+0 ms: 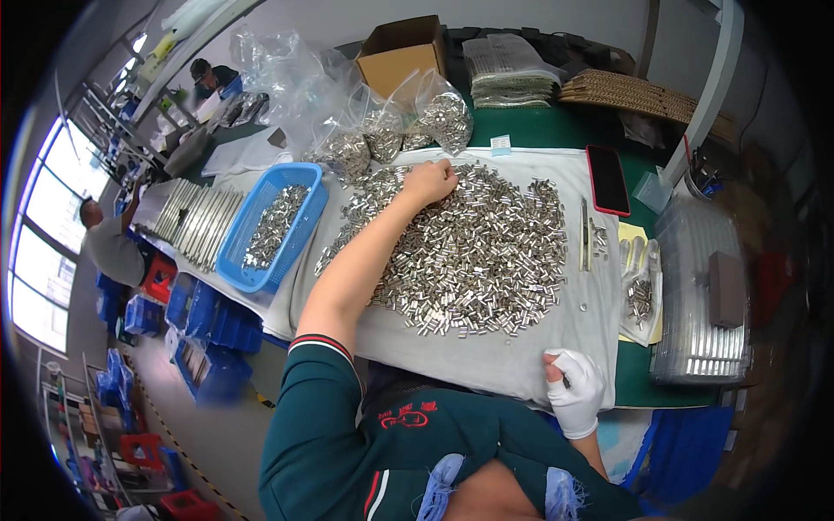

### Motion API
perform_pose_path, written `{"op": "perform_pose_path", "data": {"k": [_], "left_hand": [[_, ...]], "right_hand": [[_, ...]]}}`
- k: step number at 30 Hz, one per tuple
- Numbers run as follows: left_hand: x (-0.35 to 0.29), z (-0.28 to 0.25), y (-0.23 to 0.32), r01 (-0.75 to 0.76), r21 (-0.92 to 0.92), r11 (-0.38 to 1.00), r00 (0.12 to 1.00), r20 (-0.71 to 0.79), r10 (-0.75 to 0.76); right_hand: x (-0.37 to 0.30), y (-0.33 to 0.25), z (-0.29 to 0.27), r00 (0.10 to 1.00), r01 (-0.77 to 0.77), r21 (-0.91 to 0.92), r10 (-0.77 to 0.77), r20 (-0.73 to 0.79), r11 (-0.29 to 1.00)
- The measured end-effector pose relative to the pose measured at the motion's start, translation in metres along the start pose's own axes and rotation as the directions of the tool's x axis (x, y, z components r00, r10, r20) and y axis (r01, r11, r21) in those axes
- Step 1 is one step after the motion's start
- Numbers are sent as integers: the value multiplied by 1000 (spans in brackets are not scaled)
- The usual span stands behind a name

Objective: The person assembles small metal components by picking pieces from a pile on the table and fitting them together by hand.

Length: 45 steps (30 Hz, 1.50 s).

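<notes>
A broad pile of small shiny metal cylinders lies spread over a light grey cloth. My left hand, bare, reaches to the far side of the pile. Its fingers are curled down against the pieces, and whatever they pinch is hidden. Near the cloth's front right edge rests my right hand, in a white glove that leaves the thumb tip bare. Those fingers are bent into a loose fist. A small dark spot shows by the thumb, too small to make out.
A blue plastic basket holding more cylinders stands left. Behind the pile are clear bags of pieces and a cardboard box. To the right lie metal tweezers, a red-edged phone and stacked clear trays. Two people work farther left.
</notes>
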State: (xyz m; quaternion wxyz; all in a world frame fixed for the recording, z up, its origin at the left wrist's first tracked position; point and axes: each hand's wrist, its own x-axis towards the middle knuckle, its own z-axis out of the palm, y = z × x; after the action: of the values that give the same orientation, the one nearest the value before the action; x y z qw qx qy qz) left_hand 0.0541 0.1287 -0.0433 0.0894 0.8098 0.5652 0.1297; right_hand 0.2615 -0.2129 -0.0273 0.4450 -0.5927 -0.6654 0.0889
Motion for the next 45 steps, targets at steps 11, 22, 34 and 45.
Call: {"op": "perform_pose_path", "data": {"k": [11,22,34,45], "left_hand": [[-36,-75,0,-246,-277,929,877,345,335],[-12,-27,-67,304,302,903,928,-309,-209],[-19,2,-66,139,-93,986,987,-69,-146],[-48,-74,23,-120,-301,946,932,295,212]], "right_hand": [[0,0,-3,999,-41,-15,41,14,999],[1,2,-1,1000,-4,-42,4,7,999],[1,-3,0,1000,15,-28,-14,8,999],[-1,3,-1,1000,-15,-53,14,-7,998]]}}
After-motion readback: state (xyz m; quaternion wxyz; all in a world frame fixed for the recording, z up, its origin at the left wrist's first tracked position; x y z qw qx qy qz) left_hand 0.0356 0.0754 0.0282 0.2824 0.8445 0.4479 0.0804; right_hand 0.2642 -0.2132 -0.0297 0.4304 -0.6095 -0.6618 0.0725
